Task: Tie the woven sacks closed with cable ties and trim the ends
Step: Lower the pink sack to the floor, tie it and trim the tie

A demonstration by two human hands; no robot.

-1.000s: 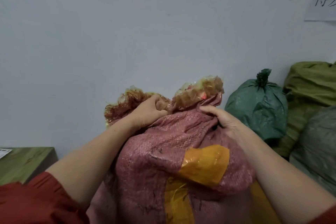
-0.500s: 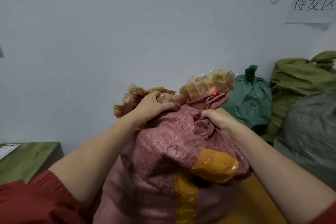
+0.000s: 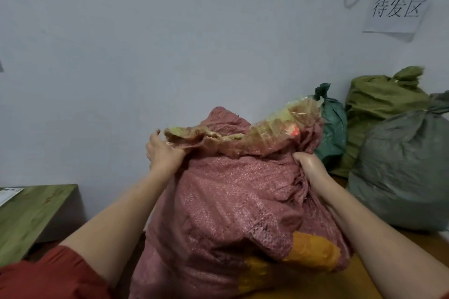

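A full pink woven sack (image 3: 233, 204) stands right in front of me, patched with orange tape (image 3: 313, 253) low on its right side. Its mouth is spread wide, with a frayed yellowish taped rim (image 3: 245, 132). My left hand (image 3: 162, 154) grips the left end of that rim. My right hand (image 3: 309, 165) clutches bunched fabric on the sack's right shoulder. No cable tie or cutter shows in the frame.
Against the pale wall on the right stand tied sacks: a dark green one (image 3: 334, 128), an olive one (image 3: 379, 99) and a grey one (image 3: 403, 167). A green-topped table (image 3: 31, 209) is at the left. A paper sign (image 3: 396, 9) hangs on the wall.
My hands have moved apart, stretching the sack's mouth from a gathered bunch into a wide opening. My view has shifted left, so the sack and the sacks beside it sit further right.
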